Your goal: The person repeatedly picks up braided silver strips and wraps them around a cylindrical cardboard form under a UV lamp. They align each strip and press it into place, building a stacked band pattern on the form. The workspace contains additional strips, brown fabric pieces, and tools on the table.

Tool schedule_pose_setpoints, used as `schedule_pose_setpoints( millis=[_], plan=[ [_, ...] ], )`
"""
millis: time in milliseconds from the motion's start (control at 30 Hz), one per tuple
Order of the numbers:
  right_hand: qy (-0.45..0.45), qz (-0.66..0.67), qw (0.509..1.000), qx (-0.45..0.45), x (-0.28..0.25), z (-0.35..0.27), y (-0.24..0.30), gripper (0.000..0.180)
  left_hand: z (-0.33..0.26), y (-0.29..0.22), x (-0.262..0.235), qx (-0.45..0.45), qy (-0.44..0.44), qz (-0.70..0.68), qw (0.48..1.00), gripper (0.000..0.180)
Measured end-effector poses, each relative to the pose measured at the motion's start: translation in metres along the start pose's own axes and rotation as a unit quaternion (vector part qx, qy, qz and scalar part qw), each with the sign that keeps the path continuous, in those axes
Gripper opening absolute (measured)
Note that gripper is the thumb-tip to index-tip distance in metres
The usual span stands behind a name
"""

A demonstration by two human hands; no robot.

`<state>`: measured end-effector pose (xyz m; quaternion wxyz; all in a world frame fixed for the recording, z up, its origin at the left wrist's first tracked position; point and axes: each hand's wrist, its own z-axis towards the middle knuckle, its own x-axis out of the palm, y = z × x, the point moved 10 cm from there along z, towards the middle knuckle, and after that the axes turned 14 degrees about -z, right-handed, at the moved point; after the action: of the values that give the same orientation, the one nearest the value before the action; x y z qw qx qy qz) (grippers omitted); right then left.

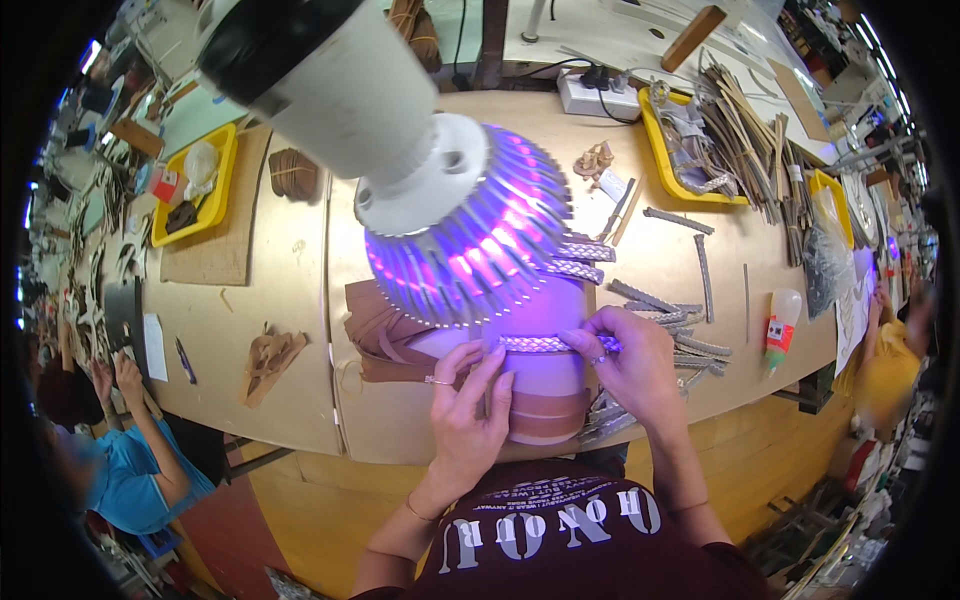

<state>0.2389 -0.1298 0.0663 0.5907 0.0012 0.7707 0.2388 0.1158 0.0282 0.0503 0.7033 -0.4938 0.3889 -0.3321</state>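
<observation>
A braided strip (540,343), tinted purple by the light, runs crosswise over a pale rounded form (548,372) in front of me. My right hand (635,362) is closed, pinching the strip's right end between thumb and fingers. My left hand (468,408) has its fingers bent, with the tips at the strip's left end. Just above both hands hangs a lamp (470,235) with a ribbed, purple-glowing head, hiding part of the form. Brown flat strips (385,325) lie left of the form, and a brown band (548,415) crosses its near end.
Loose grey braided strips (700,350) lie to the right, near a glue bottle (782,330). Yellow trays (228,180) stand at both far sides. A power strip (598,98) sits at the back. A pen (186,360) and brown scraps (270,365) lie left. Co-workers sit at both sides.
</observation>
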Motion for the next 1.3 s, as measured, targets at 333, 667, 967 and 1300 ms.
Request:
schedule_pose_setpoints(
  millis=[333, 667, 967, 1300],
  plan=[
    [-0.012, 0.049, 0.997, -0.052, -0.009, 0.003, 0.014, 0.038, -0.007, -0.04, 0.029, 0.077, 0.132, 0.093, 0.984, 0.055],
    [0.057, 0.196, 0.979, 0.0, 0.0, -0.008, -0.03, 0.036, -0.009, -0.036, 0.053, 0.08, 0.249, 0.174, 0.949, 0.064],
    [0.071, 0.295, 0.953, 0.008, 0.023, -0.006, -0.047, 0.041, -0.007, -0.043, 0.062, 0.084, 0.285, 0.262, 0.918, 0.065],
    [0.094, 0.33, 0.939, 0.027, 0.05, -0.004, -0.054, 0.029, -0.003, -0.05, 0.068, 0.09, 0.28, 0.308, 0.905, 0.065]
  ],
)
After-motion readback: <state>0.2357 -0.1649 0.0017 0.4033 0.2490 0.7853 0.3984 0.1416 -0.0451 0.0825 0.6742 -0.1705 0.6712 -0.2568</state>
